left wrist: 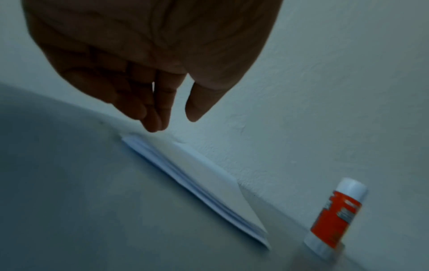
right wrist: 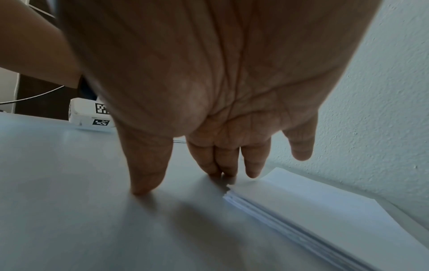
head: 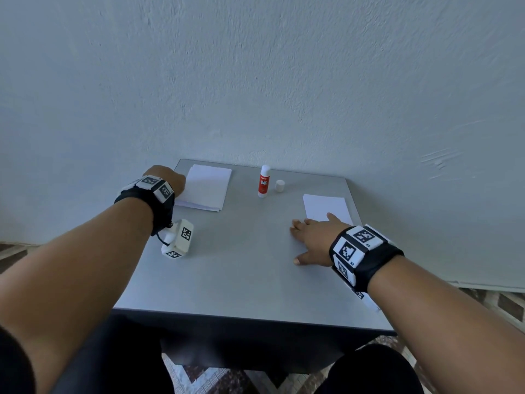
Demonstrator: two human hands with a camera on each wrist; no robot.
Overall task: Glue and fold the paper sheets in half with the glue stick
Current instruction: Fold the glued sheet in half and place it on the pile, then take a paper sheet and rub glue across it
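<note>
While right hand (head: 314, 237) presses table (head: 241, 265), glue stick (head: 264, 182) uncapped

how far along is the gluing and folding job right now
Looks done: a folded stack lies beside the left hand; the glue stick stands uncapped, cap beside it. In hand: nothing; the right hand rests open by the flat sheets. Left: gluing and folding those.

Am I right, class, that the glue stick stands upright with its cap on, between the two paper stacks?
Not quite: the glue stick stands upright between the paper stacks, but its cap is off and sits on the table just beside it, as the head view shows.
</note>
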